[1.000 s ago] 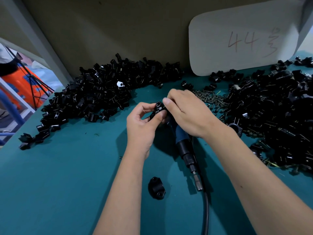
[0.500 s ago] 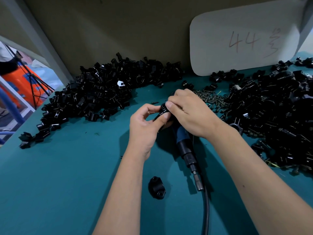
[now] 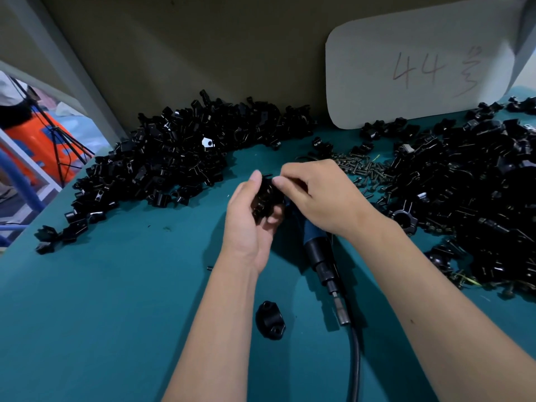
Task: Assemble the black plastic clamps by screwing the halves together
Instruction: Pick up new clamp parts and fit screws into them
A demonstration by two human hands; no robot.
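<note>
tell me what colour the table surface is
Teal: the table shows it best in the head view, under the black clamp parts.

two hands [image 3: 252, 221], two clamp heaps [image 3: 162, 166], one screwdriver [image 3: 322, 256], screws [image 3: 359, 169] perhaps dozens

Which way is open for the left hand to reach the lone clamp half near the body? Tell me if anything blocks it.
Probably yes: the clamp half lies alone on bare mat between the forearms, nothing over it. But the left hand grips a clamp piece, so it would have to free its fingers first.

Teal tabletop [image 3: 95, 300], drab olive back wall [image 3: 220, 47], grey frame post [image 3: 72, 71] at left, dim light
</note>
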